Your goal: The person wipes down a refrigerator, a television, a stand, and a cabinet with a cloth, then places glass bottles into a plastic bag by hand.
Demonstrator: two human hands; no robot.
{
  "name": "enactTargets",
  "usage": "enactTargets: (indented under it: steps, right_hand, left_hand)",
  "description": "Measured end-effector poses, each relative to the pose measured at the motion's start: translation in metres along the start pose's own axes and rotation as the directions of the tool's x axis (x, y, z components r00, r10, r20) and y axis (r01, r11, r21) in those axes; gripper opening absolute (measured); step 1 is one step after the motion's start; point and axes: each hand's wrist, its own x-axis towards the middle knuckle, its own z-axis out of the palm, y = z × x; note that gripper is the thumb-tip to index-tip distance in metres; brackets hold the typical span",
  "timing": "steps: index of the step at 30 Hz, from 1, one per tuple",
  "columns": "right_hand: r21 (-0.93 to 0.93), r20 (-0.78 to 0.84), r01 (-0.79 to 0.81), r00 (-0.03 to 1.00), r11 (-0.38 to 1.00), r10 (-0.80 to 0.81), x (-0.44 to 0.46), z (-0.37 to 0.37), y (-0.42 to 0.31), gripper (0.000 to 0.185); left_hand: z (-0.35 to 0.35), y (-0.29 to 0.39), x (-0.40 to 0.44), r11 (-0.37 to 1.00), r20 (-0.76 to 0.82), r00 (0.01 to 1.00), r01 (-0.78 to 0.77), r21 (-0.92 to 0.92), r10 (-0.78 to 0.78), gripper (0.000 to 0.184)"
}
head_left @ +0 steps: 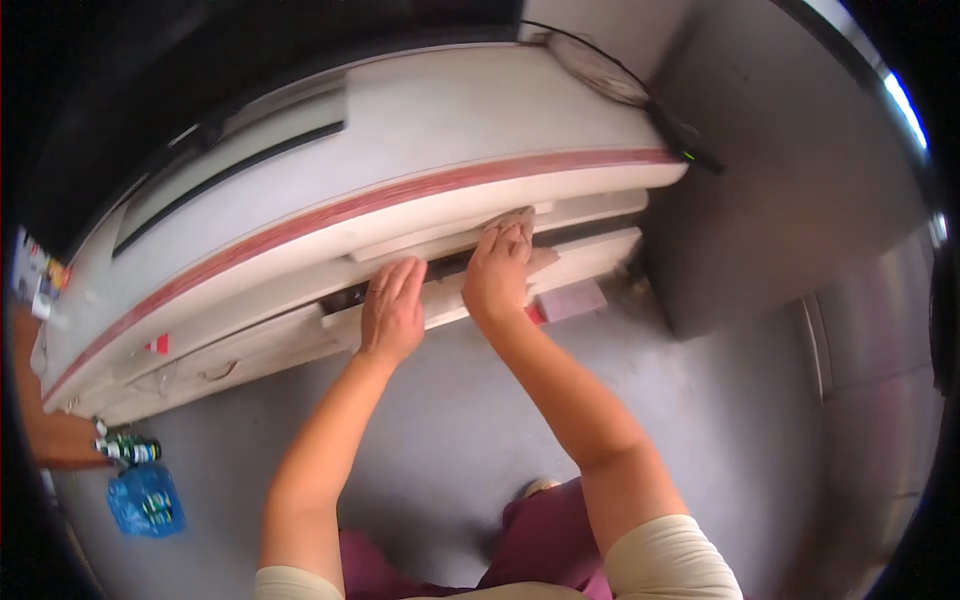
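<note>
Cloth [519, 217] lies under the right hand [496, 275], fingers bent, grip unclear: apparently wiping the cabinet [450, 110]. Left hand [393, 315] extends straight-fingered, seemingly empty; next stroke likely needs flat pressure.

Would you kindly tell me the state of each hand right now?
Left hand: open, fingers extended at the drawer, nothing visibly held.
Right hand: over a brownish cloth-like item; whether gripping it cannot be told.

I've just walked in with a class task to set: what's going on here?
A person reaches to the front of a white cabinet. The right hand is on what looks like a cloth; the left hand is at the edge of a drawer, which looks partly open. A blue bag lies on the floor.
</note>
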Motion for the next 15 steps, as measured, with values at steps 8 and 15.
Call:
enactTargets:
  steps: [8,15]
  right_hand:
    - [0.215,-0.058,0.19,0.982,0.958,-0.182,-0.019,-0.05,-0.116,0.06]
    - [0.212,0.075,0.167,0.98,0.963,-0.186,-0.029,-0.055,-0.183,0.061]
  left_hand:
    - [-0.069,-0.05,-0.054,0.99,-0.142,0.981,0.125,-0.072,-0.134,0.035]
    - [-0.104,-0.098,-0.078,0.986,-0.314,0.935,0.153,-0.064,-0.165,0.027]
